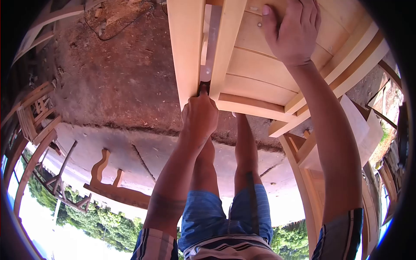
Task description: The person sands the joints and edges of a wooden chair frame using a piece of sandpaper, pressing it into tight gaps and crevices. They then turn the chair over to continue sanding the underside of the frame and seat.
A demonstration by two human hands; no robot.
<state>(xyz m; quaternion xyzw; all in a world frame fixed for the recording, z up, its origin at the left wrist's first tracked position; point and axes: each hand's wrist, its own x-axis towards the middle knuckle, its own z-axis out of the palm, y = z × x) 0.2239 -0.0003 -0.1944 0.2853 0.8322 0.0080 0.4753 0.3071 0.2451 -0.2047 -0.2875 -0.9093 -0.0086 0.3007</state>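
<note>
From the head view, the left hand [200,113] is closed in a fist, clamped on the dark handle [204,88] of a long metal blade [211,43] lying between two pale wooden rails. The right arm reaches up, its hand [297,34] open, palm down on the panelled wooden frame [260,65]. Its fingertips run off the top edge; the fist hides most of the handle.

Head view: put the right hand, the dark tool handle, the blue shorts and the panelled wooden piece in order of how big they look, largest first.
1. Panelled wooden piece
2. Blue shorts
3. Right hand
4. Dark tool handle, only partly visible
</note>
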